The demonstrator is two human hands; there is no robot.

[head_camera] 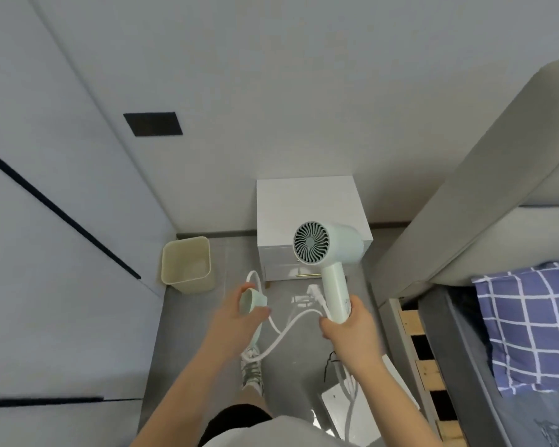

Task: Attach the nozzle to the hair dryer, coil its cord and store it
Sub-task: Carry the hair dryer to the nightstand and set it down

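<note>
We see both arms stretched forward and down, with the hands apart from each other. The right hand is curled round the lower end of the handle of the hair dryer and holds it in the air, in front of the white nightstand. The left hand holds the nozzle with its fingers curled round it, well to the left of the dryer; the two parts do not touch.

The dryer is pale green, with a round grey grille of curved slats at its back. Its handle stands almost upright, leaning a little to the left at the top. The barrel lies across it: the grille is turned toward us and the mouth points away to the right, hidden from us.

The white cord leaves the bottom of the handle and sags in a loop between the hands, then rises again behind the left hand. A white plug hangs just beside the handle.
</note>
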